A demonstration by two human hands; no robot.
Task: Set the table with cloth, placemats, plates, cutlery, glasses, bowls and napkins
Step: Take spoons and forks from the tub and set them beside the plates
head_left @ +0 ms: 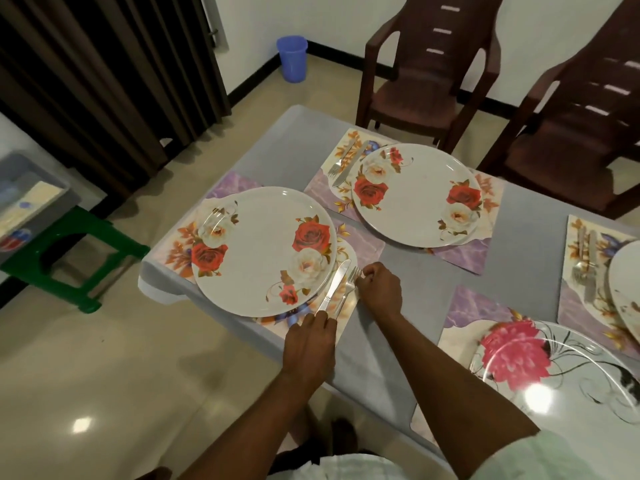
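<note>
Two pieces of cutlery, knife (pixel 334 285) and fork (pixel 349 289), are being aligned beside the rose plate (pixel 256 251).
Fork tines are pinched by the curled right hand (pixel 379 289); handle ends are touched by the straight-fingered left hand (pixel 310 336). Long axes lie parallel, tips pointing away from the near bench (pixel 408 271) edge. Next — as judged — a clean release without skewing.

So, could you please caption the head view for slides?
The left hand touches knife and fork handles; right hand pinches the fork's tines beside a plate.

Bare cloth (pixel 426 282) is left between near-left plate (pixel 256 251) and near-right plate (pixel 561 382). Far edge is hemmed by two chairs (pixel 426 81).
</note>
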